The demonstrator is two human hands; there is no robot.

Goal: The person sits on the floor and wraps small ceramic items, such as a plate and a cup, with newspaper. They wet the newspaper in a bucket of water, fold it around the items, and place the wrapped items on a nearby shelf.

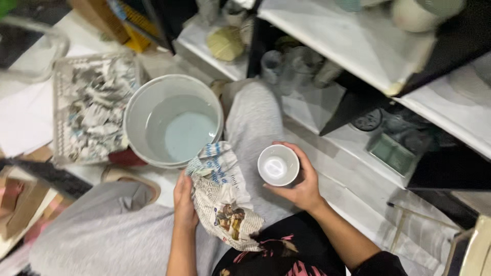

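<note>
1. The white shelving (353, 46) fills the right side of the view. Its lower shelves hold clear glasses (291, 66), a yellowish round thing and some darker pieces too blurred to name. These look like wares that no hand has touched yet, so much of the lot seems to remain.

2. The white basket (60, 76) at the left is heaped with crumpled newspaper pieces (97, 112). Whether they wrap anything or are only spare paper, I cannot tell.

3. The grey bucket (134, 110) stands between the basket and the person's grey-clad knee, with shallow pale water in its bottom. Nothing lies in the water.

4. The sheet of newspaper (222, 199) lies crumpled across the lap, its upper edge touching the bucket's rim. The left hand (184, 202) closes on its left edge, fingers tucked under the paper. The sheet is not yet around anything.

5. The small white cup (277, 164) sits upright in the right hand (302, 181), the fingers wrapped round its side, just right of the newspaper and above the knee. It looks empty and is bare of paper, so I judge this piece to be midway: in hand, with paper ready, but neither wrapped nor set down.
</note>
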